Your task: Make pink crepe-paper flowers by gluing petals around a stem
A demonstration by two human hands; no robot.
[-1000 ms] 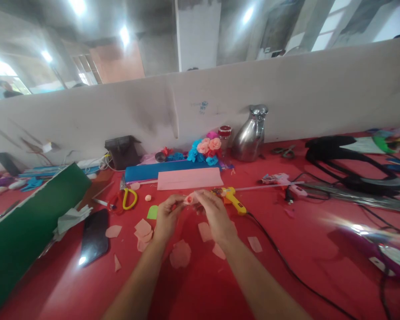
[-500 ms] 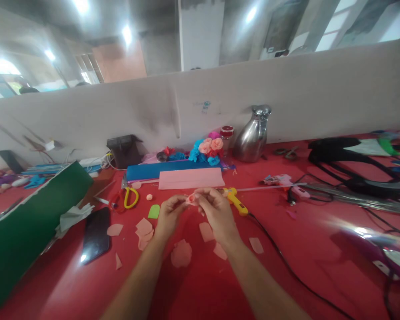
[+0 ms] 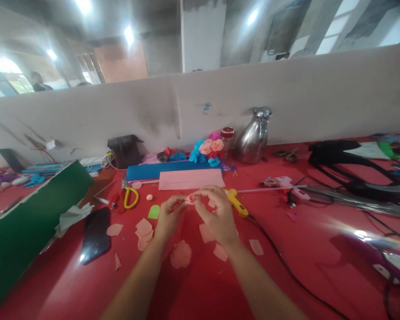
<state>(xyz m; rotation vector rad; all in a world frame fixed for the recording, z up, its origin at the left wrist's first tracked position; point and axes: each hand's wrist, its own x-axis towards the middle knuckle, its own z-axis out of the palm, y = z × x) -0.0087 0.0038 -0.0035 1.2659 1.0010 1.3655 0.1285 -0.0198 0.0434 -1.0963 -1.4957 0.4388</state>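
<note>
A small pink paper flower (image 3: 190, 199) with a darker rolled centre is held up between my two hands, above the red table. My left hand (image 3: 169, 215) pinches it from the left with thumb and fingertips. On the other side, the fingers of my right hand (image 3: 220, 215) curl around its edge, with the thumb a little lower. Cut pink paper petals lie below, among them a stack (image 3: 144, 232) by my left wrist and a scalloped pile (image 3: 181, 254) between my forearms. A yellow glue gun (image 3: 237, 203) rests just right of my right hand.
Yellow-handled scissors (image 3: 130, 198), a phone (image 3: 95, 235) and a green board (image 3: 36, 231) are on the left. Behind my hands lie folded pink paper (image 3: 191, 178), paper flowers (image 3: 208, 149) and a steel jug (image 3: 253, 138). The glue gun's black cord (image 3: 280, 253) crosses the right side.
My right fingers have shifted slightly on the flower, and the hand's outline is a little more open. The flower and my left hand stay nearly in place.
</note>
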